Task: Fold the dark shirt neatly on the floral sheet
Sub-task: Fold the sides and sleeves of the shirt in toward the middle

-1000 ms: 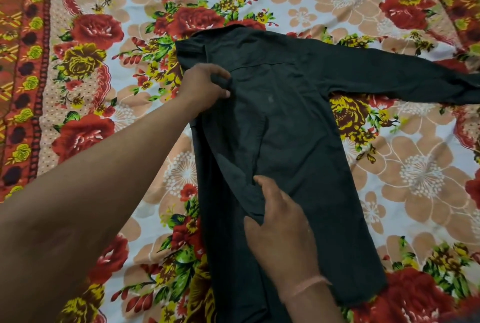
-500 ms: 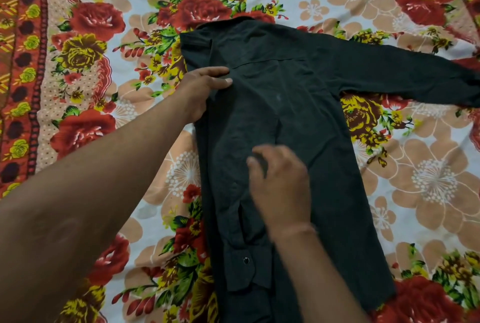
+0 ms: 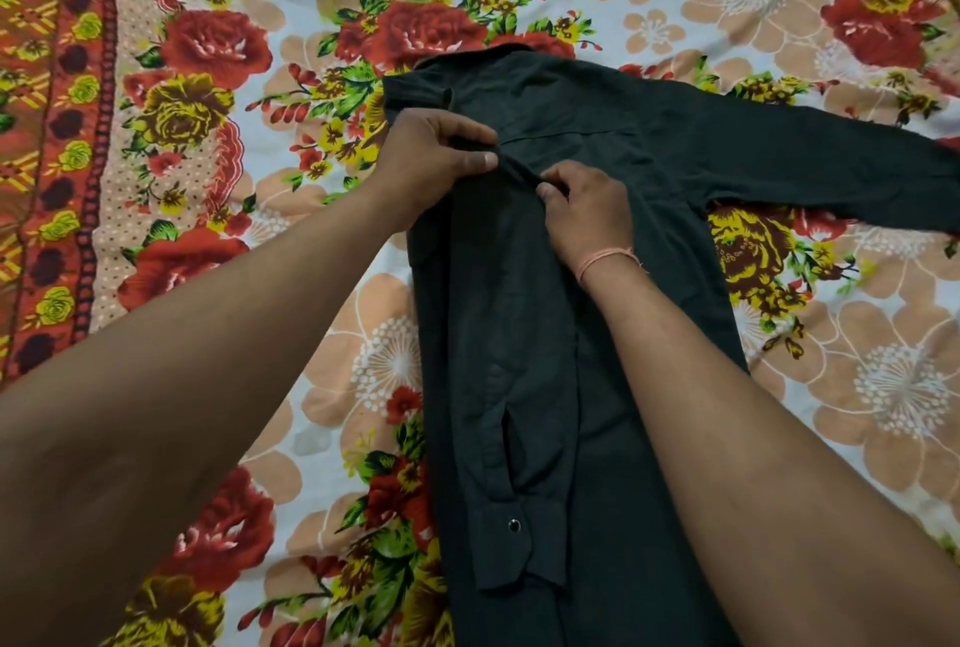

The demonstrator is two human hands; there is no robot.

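On the floral sheet (image 3: 218,251), left fingers (image 3: 480,161) and right fingers (image 3: 551,191) pinch the dark shirt (image 3: 685,152).

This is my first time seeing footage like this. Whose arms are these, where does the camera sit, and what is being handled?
There is no machine: these are a person's bare arms, filmed by one camera worn on their head, looking down. A dark shirt lies on a floral sheet. One sleeve is folded down along the body, its cuff showing a snap button; the other sleeve reaches out to the right. The left hand and the right hand both pinch a ridge of shirt cloth near the shoulder. A pink thread circles the right wrist.
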